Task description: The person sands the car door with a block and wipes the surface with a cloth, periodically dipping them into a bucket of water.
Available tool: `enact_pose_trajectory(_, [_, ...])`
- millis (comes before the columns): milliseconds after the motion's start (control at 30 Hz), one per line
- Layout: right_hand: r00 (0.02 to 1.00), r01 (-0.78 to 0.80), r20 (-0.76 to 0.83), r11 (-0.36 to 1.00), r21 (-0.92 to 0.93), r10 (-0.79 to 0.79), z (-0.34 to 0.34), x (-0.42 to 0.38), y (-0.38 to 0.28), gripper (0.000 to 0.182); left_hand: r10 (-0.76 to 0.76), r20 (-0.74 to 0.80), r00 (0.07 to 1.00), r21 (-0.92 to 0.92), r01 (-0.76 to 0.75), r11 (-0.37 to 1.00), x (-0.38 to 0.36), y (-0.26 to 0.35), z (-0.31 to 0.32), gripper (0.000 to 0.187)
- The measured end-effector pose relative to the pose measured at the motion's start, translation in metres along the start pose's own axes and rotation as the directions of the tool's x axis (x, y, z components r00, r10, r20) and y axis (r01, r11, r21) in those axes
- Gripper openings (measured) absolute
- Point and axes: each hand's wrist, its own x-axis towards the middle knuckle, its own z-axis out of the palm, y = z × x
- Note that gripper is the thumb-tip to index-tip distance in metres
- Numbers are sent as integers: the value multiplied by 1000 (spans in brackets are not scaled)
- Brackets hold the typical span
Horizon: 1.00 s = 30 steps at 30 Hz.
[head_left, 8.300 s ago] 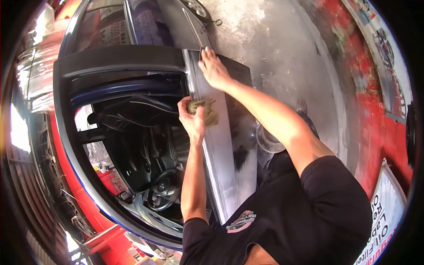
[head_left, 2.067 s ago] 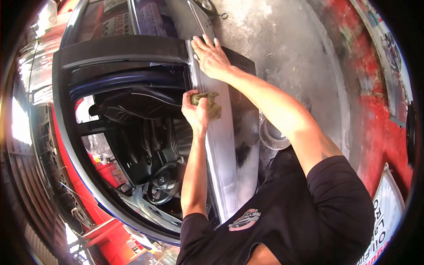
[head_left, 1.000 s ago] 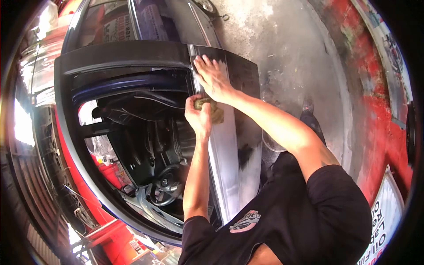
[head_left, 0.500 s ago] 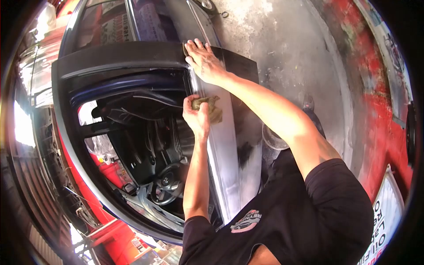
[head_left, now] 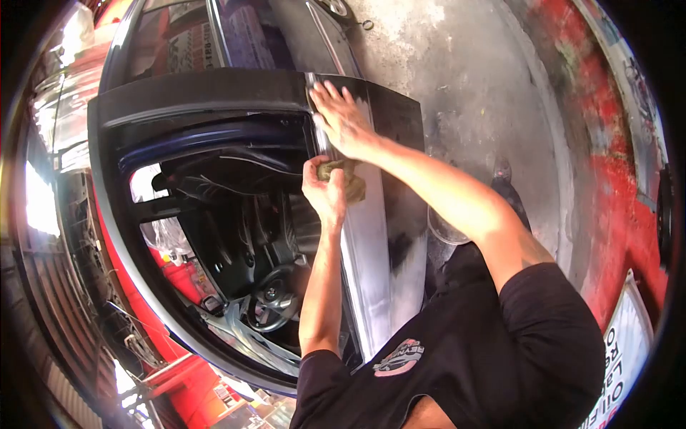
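Observation:
My right hand (head_left: 343, 121) lies flat on the upper strip of a dark car door (head_left: 393, 107), fingers stretched out and slightly apart. What lies under the palm, if anything, is hidden. Just nearer to me, my left hand (head_left: 326, 191) is closed around a crumpled olive-coloured cloth (head_left: 351, 182), resting at the inner edge of the door by the window opening. Along the door runs a pale, whitish-grey sanded-looking band (head_left: 368, 257), with dark patches of paint beside it.
Through the window opening show a steering wheel (head_left: 275, 297) and black interior. The car's rear side (head_left: 264, 36) extends beyond the door. To the right are concrete floor (head_left: 471, 86), a round container (head_left: 446, 227) partly behind my arm, a red wall (head_left: 607, 136) and a lettered sign (head_left: 625, 343).
My right hand has slid along the door strip toward me, uncovering the strip's far end. My left hand still grips the cloth at nearly the same place.

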Motion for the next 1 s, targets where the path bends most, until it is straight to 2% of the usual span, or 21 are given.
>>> enact_pose_trajectory(67, [1000,-15,-17,1000,-4,15,-11,31,6,64,-39,13,999,-16,39,999,0,5,-1,32])
enact_pose_trajectory(167, [996,-82,-32,995,54,84,-8,16,-6,64,-42,17,999,9,42,999,1,6,-1,31])
enact_pose_trajectory(233, [997,-77,9,997,29,77,1,-15,-12,63,49,6,999,0,-49,999,0,4,1,31])
enact_pose_trajectory(367, [999,-27,-23,999,-25,26,-8,26,5,63,-63,3,998,-57,63,996,-2,9,1,32])
enact_pose_trajectory(433, [997,-79,-19,996,52,80,-10,32,4,64,-43,0,999,-34,43,999,-5,8,-3,33])
enact_pose_trajectory(500, [995,-76,-60,995,69,80,3,6,-3,63,-42,19,999,-2,42,999,0,7,-1,34])
enact_pose_trajectory(533, [995,-99,-5,993,58,99,2,-11,-11,63,46,-3,999,1,-46,999,0,1,1,34])
enact_pose_trajectory(633, [1000,-9,-1,999,-42,9,-5,-5,0,62,36,-1,999,24,-36,999,-2,4,-1,33])
enact_pose_trajectory(667, [999,-37,-14,999,-2,37,-11,11,3,61,-54,-9,998,-34,54,998,-2,7,2,33])
enact_pose_trajectory(700, [999,-50,5,998,-28,50,-15,28,6,61,-53,-6,999,-37,53,998,-1,7,4,33])
enact_pose_trajectory(767, [992,-123,-20,991,48,124,-14,31,0,61,0,2,1000,-14,0,1000,-1,7,1,28])
enact_pose_trajectory(833, [997,-58,-59,998,2,58,4,-7,1,62,50,10,999,-3,-49,999,5,9,1,28])
enact_pose_trajectory(900, [999,-24,39,1000,-19,25,3,-47,-3,61,-8,-9,1000,-34,8,999,-2,8,3,31])
enact_pose_trajectory(967, [1000,11,30,996,-92,-8,-7,-26,3,60,-21,-2,1000,-13,21,1000,-2,16,0,31])
enact_pose_trajectory(1000, [1000,-10,6,994,-109,10,-12,-5,9,60,-12,6,1000,-76,12,997,-1,17,2,29])
